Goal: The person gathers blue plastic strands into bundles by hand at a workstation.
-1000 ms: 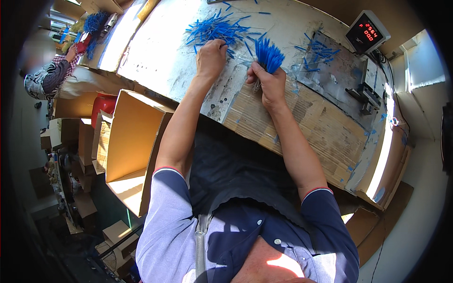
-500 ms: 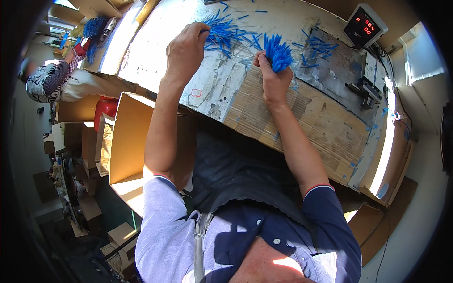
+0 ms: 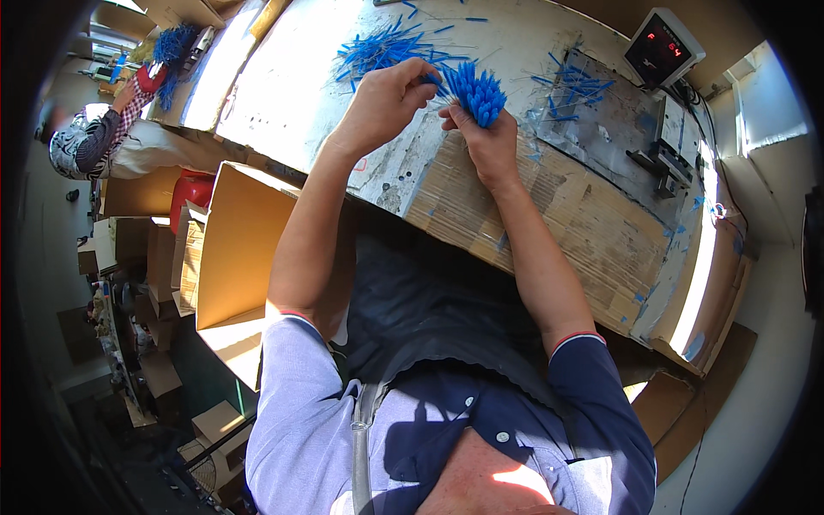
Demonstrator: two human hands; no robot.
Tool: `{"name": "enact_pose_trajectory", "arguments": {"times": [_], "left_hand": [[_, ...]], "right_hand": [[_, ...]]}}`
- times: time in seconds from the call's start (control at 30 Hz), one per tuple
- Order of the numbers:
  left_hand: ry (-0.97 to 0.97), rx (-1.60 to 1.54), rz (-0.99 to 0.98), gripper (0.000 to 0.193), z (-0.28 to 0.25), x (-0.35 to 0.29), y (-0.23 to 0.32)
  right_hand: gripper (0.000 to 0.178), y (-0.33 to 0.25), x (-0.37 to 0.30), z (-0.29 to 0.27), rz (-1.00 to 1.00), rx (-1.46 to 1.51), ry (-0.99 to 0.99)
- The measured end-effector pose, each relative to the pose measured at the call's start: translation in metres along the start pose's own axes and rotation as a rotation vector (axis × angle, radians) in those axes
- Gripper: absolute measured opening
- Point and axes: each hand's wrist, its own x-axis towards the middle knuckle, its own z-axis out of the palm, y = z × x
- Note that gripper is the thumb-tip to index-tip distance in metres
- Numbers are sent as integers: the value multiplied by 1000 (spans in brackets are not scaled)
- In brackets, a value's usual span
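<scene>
My right hand [image 3: 491, 148] is closed around the lower part of a thick bundle of small blue brushes [image 3: 476, 94], their bristled ends fanning upward. Just left of the bundle, my left hand [image 3: 384, 105] pinches a few blue pieces that look like the same brushes; how many I cannot tell. Behind my left hand, a loose pile of blue brushes [image 3: 378, 53] with thin wire stems lies on the worktable [image 3: 296, 77]. More blue brushes [image 3: 584, 90] are scattered to the right, by a dark metal plate [image 3: 614, 129].
A flattened cardboard sheet [image 3: 549, 223] covers the table's near edge. A digital display [image 3: 659, 47] and a metal fixture [image 3: 665, 163] stand at the right. An open carton [image 3: 245, 249] sits at my left. Farther left, another person [image 3: 107, 142] works beside blue bundles [image 3: 174, 51].
My left hand has moved right, from the loose pile to beside the bundle, with blue pieces in its fingertips. My right hand and the bundle have shifted slightly left.
</scene>
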Motion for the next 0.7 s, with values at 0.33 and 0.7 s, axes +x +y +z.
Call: {"name": "enact_pose_trajectory", "arguments": {"times": [0.33, 0.7], "left_hand": [[228, -32, -268, 22, 40, -15, -63], [-26, 520, -338, 29, 85, -1, -39]], "right_hand": [[10, -1, 12, -11, 132, 231, 149], [11, 2, 6, -7, 133, 142, 119]]}}
